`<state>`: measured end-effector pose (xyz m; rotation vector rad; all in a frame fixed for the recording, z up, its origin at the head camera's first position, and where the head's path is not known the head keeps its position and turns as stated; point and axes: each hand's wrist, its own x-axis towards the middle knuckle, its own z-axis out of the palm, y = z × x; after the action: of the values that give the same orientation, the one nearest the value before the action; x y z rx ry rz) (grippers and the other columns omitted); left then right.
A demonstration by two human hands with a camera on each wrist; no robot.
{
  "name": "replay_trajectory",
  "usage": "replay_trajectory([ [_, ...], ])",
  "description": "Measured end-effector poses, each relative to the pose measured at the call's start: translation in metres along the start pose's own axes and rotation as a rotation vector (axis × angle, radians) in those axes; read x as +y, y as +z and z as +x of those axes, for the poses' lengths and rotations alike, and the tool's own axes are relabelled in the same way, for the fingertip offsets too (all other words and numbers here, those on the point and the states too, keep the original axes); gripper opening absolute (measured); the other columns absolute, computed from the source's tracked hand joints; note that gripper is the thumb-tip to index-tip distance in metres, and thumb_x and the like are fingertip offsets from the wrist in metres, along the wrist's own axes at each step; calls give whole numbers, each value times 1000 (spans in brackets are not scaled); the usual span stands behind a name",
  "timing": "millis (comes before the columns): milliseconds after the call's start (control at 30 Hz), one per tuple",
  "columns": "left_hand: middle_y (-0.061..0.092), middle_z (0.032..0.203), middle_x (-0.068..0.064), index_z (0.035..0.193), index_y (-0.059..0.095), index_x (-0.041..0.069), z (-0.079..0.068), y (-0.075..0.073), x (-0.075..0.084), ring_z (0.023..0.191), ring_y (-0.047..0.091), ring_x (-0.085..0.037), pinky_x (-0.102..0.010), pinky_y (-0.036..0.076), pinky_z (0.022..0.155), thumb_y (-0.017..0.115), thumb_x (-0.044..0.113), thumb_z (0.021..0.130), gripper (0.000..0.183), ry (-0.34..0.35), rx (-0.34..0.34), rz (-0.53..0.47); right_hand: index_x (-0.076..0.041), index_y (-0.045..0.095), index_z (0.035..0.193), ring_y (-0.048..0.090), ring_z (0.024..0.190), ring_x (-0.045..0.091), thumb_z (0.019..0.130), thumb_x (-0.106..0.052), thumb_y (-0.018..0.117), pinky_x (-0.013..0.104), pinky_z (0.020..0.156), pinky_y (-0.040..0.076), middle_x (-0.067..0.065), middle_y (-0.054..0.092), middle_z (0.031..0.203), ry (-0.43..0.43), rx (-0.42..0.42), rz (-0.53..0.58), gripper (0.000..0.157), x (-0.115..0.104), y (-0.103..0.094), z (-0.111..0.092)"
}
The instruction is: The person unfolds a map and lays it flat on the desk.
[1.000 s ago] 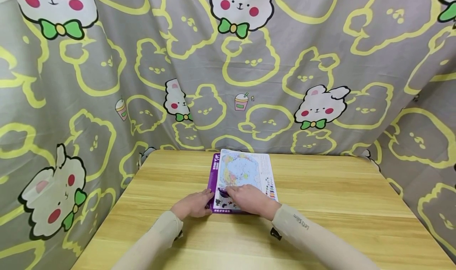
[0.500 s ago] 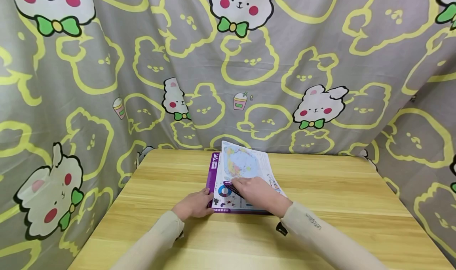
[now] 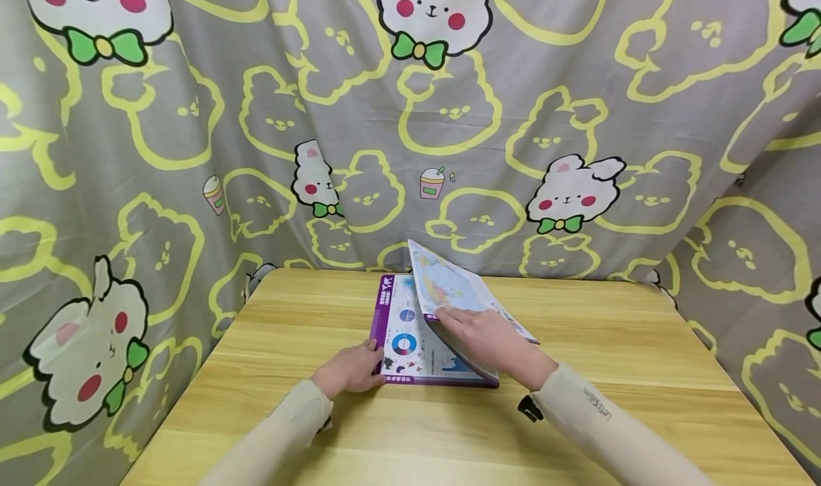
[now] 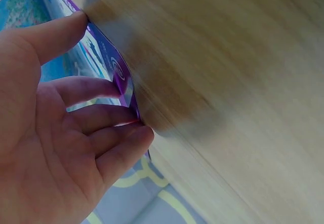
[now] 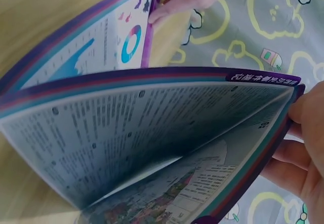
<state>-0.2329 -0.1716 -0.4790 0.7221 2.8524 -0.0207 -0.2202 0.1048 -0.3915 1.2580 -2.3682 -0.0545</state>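
Observation:
A booklet with a purple border (image 3: 380, 329) lies on the table near its far edge. Its lower page, printed with round charts, is flat. Above that rise glossy leaves (image 3: 442, 279), the upper face showing a world map. My right hand (image 3: 487, 336) pinches the near left corner of these leaves and holds them up slanting to the right. In the right wrist view the purple-edged leaves (image 5: 152, 117) gape apart, with the right hand (image 5: 306, 153) gripping their corner. The left hand (image 4: 66, 133) rests on the booklet's near left corner, thumb and loosely bent fingers touching its edges.
The wooden table (image 3: 308, 301) extends to both sides of the booklet and toward the person. A grey curtain (image 3: 462, 137) with yellow outlines and rabbit faces hangs behind and at both sides.
My right hand has moved right and raised the map leaves from nearly flat to a steep slant, uncovering the chart page. The left hand has stayed at the booklet's near left corner.

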Motion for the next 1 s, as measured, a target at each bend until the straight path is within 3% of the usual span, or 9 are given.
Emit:
replay_trajectory([
  [500, 40, 141, -27, 134, 47, -3, 0, -3, 5, 131, 38, -37, -47, 35, 105, 61, 38, 90, 61, -13, -7, -9, -6, 56, 127, 64, 103, 26, 83, 2, 68, 40, 68, 57, 10, 62, 124, 0, 46, -20, 46, 14, -14, -19],
  [800, 39, 141, -28, 139, 45, 1, -1, -2, 15, 130, 38, -40, -49, 40, 100, 54, 48, 92, 67, -89, -12, 19, -5, 58, 126, 67, 93, 28, 77, 5, 72, 40, 65, 57, 11, 64, 120, -12, 124, -29, 51, 25, -22, -33],
  [900, 40, 140, -28, 138, 46, 1, -1, -2, 16, 129, 39, -40, -49, 41, 99, 54, 49, 92, 68, -96, -7, 39, -4, 58, 126, 67, 92, 29, 81, 4, 67, 40, 63, 56, 11, 64, 119, -16, 149, -39, 47, 28, -25, -38],
  [1000, 42, 138, -28, 138, 47, 1, -1, -1, 17, 128, 41, -40, -49, 42, 98, 55, 51, 91, 69, -94, -1, 43, -3, 59, 126, 67, 92, 29, 99, -3, 44, 40, 61, 56, 12, 64, 119, -24, 183, -50, 31, 31, -26, -43],
])
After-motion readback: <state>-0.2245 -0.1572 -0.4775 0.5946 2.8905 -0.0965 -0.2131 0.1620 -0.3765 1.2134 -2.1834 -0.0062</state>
